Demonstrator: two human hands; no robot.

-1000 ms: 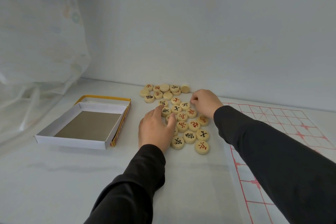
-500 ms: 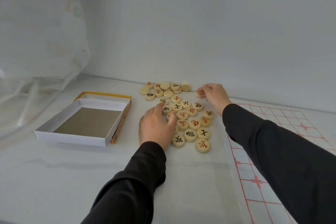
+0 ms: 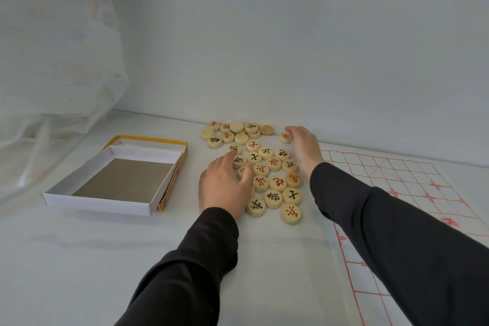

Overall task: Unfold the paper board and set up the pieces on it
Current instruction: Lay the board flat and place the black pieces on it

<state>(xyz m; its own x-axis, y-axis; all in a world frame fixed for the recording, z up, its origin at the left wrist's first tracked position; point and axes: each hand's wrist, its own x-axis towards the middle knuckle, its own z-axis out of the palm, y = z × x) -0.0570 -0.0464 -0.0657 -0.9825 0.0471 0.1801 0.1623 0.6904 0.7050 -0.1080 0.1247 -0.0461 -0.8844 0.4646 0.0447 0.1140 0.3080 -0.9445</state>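
Lying heaped left of the paper board [image 3: 383, 174], the wooden xiangqi pieces [image 3: 274, 163] look light, hard and slippery; pinch each by its rim. The left hand [image 3: 225, 188] rests flat on them, the right hand [image 3: 304, 149] beside one, both grips wide.

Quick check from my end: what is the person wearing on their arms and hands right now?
Both arms are covered by long, plain black sleeves, the left sleeve and the right sleeve, each ending at the wrist. The fabric looks smooth, with no logo or pattern. The left hand and right hand are bare: no gloves, rings or watch show.
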